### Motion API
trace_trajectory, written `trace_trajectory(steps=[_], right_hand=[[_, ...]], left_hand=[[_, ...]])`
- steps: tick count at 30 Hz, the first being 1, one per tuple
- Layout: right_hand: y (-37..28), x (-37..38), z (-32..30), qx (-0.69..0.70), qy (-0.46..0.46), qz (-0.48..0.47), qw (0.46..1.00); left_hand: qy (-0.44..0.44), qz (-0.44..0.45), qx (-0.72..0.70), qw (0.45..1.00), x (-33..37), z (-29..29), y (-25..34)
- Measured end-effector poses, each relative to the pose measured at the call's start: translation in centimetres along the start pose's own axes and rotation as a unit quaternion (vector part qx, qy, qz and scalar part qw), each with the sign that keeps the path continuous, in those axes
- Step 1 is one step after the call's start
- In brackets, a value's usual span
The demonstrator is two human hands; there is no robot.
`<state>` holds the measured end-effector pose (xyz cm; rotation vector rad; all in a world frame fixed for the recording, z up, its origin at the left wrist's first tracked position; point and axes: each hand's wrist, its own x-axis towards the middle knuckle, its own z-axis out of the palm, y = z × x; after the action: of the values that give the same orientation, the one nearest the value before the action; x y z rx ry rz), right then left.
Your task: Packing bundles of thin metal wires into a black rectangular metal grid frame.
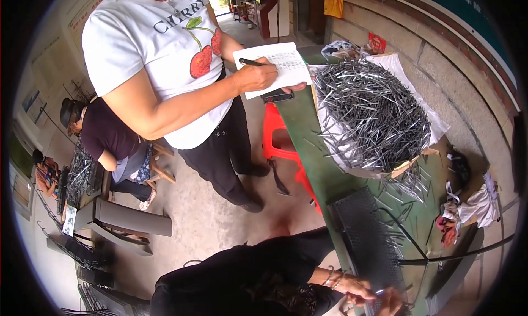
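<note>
At the lower right, my left hand [356, 288], with bracelets on its wrist below a black sleeve [308, 250], has its fingers bent inward. My right hand [390, 301] is close against it, slightly blurred and partly cut off by the lower edge. The fingers of both hands meet around something small, with a pale glint; its kind cannot be made out. Both hands are over the near end of a dark perforated tray [363, 228] on a green table [324, 167]. Beyond the tray, a large heap of thin dark metal strips [377, 115] lies in a paper-lined carton [344, 165].
Loose strips [410, 187] lie beside the carton. A black rod [456, 259] crosses the table's right side near crumpled cloths [478, 206]. A red stool [275, 134] stands left of the table. One person [159, 74] writes on a notepad [278, 68]; another [113, 129] sits farther left.
</note>
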<state>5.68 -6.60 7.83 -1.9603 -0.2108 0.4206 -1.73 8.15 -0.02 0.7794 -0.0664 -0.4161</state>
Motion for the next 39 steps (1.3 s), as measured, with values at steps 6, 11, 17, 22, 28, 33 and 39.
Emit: trace_trajectory(steps=[6, 11, 17, 22, 28, 33, 39], right_hand=[[2.5, 2.8, 0.9, 0.036, -0.131, -0.064, 0.989], [3.9, 6.1, 3.3, -0.095, -0.148, -0.156, 0.972], [1.2, 6.7, 6.8, -0.086, -0.126, -0.218, 0.964], [1.1, 7.4, 8.0, 0.016, -0.188, -0.216, 0.958], [0.2, 7.3, 7.8, -0.101, -0.165, -0.206, 0.959], [1.6, 7.7, 7.2, -0.017, -0.191, -0.201, 0.96], [1.5, 7.2, 6.9, -0.073, -0.185, -0.187, 0.962]], left_hand=[[0.008, 0.039, 0.05, 0.998, -2.6, -1.7, 1.2], [0.075, 0.043, 0.121, 0.989, -3.6, -4.4, 2.3], [0.145, 0.01, 0.145, 0.979, -3.5, -6.8, 2.6], [0.217, 0.027, 0.114, 0.969, -2.8, -7.0, 1.3], [0.227, 0.031, 0.069, 0.971, -2.8, -6.7, 2.0], [0.181, 0.069, 0.088, 0.977, -2.8, -7.2, 1.5], [0.153, 0.075, 0.097, 0.981, -3.2, -7.3, 1.3]])
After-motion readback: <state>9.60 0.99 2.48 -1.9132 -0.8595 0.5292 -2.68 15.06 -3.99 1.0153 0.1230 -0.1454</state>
